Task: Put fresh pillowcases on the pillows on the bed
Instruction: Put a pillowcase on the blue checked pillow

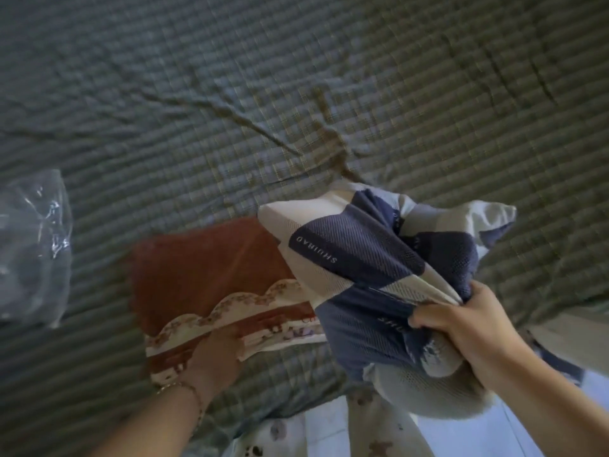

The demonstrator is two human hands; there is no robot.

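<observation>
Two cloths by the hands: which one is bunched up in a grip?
The navy-and-white checked cloth, bunched in the right hand. The red floral-trimmed cloth lies flat on the bed, touched by the left hand.

Her right hand (474, 328) gripped the blue-and-white pillow (359, 258); her left hand (214, 351) held the red pillowcase (204, 275) on the bed (296, 77).
</observation>
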